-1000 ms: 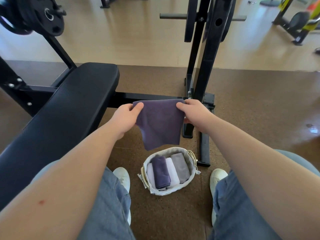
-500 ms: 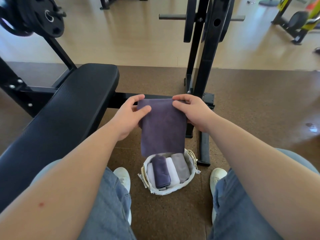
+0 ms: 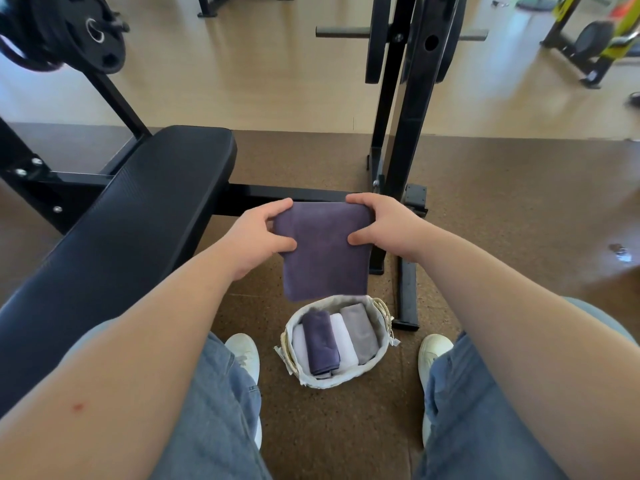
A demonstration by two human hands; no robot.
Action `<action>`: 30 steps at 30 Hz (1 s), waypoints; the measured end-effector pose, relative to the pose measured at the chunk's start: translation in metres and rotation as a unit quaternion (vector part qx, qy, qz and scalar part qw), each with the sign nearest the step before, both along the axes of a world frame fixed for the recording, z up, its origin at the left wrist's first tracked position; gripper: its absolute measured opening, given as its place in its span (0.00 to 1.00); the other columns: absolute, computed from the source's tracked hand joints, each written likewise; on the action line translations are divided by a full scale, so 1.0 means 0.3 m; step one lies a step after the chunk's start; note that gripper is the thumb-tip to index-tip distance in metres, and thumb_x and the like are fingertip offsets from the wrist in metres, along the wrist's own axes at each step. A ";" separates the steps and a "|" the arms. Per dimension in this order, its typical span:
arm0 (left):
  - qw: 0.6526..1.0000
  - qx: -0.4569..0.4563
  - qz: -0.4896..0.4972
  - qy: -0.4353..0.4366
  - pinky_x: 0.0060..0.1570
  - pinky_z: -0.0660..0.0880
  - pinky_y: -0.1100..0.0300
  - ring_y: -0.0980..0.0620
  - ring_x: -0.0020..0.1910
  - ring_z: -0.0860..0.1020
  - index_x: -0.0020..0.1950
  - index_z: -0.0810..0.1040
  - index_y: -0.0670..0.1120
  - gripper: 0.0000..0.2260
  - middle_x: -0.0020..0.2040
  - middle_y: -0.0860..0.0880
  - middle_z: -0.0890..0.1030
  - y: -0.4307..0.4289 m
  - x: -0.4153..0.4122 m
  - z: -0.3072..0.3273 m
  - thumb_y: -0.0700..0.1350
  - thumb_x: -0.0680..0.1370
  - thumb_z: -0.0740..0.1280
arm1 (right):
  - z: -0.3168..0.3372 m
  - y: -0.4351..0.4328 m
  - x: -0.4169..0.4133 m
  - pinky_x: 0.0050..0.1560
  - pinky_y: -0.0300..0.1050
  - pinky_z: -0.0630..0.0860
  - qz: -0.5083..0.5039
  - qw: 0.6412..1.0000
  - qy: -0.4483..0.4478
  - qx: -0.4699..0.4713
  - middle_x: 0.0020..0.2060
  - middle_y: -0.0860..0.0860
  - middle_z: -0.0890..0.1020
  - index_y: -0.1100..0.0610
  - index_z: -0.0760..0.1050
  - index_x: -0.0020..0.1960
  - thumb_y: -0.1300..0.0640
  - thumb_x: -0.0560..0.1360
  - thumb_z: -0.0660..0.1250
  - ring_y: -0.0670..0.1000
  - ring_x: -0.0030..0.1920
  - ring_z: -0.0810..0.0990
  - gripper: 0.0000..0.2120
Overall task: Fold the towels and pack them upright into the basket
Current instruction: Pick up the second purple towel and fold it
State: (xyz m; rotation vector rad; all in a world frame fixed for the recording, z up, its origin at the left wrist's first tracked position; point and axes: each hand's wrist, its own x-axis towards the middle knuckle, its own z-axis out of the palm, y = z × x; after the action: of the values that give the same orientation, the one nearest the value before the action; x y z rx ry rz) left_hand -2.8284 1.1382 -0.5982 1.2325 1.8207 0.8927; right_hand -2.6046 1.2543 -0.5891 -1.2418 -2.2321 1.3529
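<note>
A purple towel [image 3: 323,258] hangs folded in the air above the floor, held by both hands at its top. My left hand [image 3: 258,233] grips its left edge, thumb in front and fingers over the top. My right hand [image 3: 384,226] grips the right edge the same way. Below it, between my feet, stands a small white lined basket [image 3: 382,355]. Inside stand several folded towels: a dark purple one [image 3: 320,341], a white one [image 3: 343,344] and a grey one [image 3: 360,332].
A black padded weight bench [image 3: 131,223] runs along the left. A black rack upright [image 3: 408,133] with weight plates stands behind the towel, its base bar [image 3: 408,296] right of the basket. My white shoes [image 3: 246,351] flank the basket on brown flooring.
The towel hung loose from its two top corners; my hands have brought it into a narrower, neat fold and shifted to grip its sides with thumbs in front.
</note>
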 end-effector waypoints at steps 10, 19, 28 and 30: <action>0.981 -0.006 0.019 0.192 0.40 0.70 0.64 0.52 0.51 0.79 0.66 0.75 0.53 0.13 0.53 0.52 0.81 0.001 0.022 -0.015 0.47 0.81 0.66 | -0.034 0.006 -0.013 0.59 0.56 0.81 0.003 0.998 -0.048 0.032 0.53 0.48 0.82 0.49 0.75 0.63 0.52 0.79 0.69 0.51 0.54 0.82 0.13; 0.992 0.022 0.124 0.020 0.62 0.78 0.49 0.50 0.60 0.79 0.71 0.74 0.51 0.17 0.61 0.51 0.80 0.024 0.013 -0.009 0.54 0.84 0.62 | -0.018 -0.021 -0.041 0.59 0.50 0.82 -0.088 0.991 0.070 -0.074 0.57 0.47 0.82 0.52 0.76 0.68 0.41 0.82 0.64 0.50 0.58 0.82 0.20; 0.993 0.047 0.070 -0.078 0.61 0.80 0.51 0.52 0.64 0.78 0.77 0.67 0.59 0.23 0.68 0.50 0.77 0.014 0.012 -0.017 0.52 0.82 0.67 | -0.014 -0.018 -0.034 0.50 0.46 0.83 -0.088 0.987 0.124 -0.056 0.55 0.49 0.82 0.48 0.76 0.69 0.56 0.81 0.70 0.50 0.55 0.83 0.17; 0.994 0.055 0.044 -0.079 0.60 0.80 0.51 0.52 0.65 0.78 0.75 0.70 0.61 0.21 0.69 0.51 0.76 0.009 0.019 -0.011 0.50 0.83 0.67 | -0.013 -0.015 -0.032 0.48 0.46 0.82 -0.115 0.983 0.131 -0.059 0.54 0.49 0.82 0.47 0.77 0.65 0.55 0.83 0.66 0.51 0.54 0.82 0.12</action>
State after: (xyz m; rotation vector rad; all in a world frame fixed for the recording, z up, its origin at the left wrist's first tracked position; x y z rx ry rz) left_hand -2.8226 1.1410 -0.6014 1.1225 1.7288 1.1214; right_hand -2.6142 1.2497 -0.5931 -1.2340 -1.7962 1.4777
